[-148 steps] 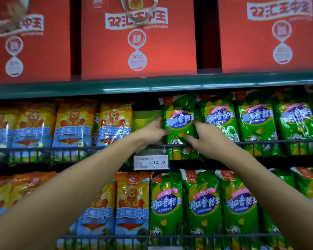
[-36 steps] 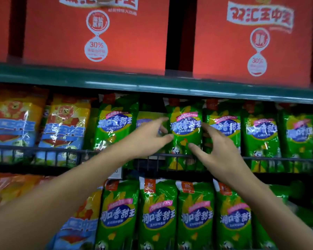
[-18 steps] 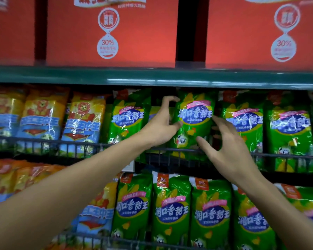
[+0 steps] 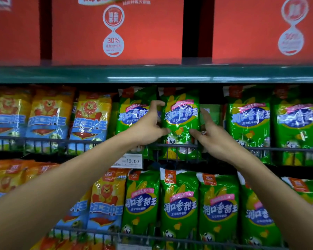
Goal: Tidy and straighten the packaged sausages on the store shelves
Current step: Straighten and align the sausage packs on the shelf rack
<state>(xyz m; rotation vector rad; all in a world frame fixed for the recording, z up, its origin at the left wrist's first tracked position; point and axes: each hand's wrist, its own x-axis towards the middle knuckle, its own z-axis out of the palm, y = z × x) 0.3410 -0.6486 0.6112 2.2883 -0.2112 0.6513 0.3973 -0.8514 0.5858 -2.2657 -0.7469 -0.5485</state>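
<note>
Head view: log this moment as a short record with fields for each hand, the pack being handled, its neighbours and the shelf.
left hand: left hand grips the left edge of the pack, fingers curled over it
right hand: right hand holds the pack's right edge, thumb on the front
pack: glossy green plastic sausage pack, upright behind the dark wire shelf rail
right of pack: gap in the row, a further pack visible deeper in
left neighbours: orange and blue sausage packs
above: red cartons
price tag: white price label reading 12.00
</note>
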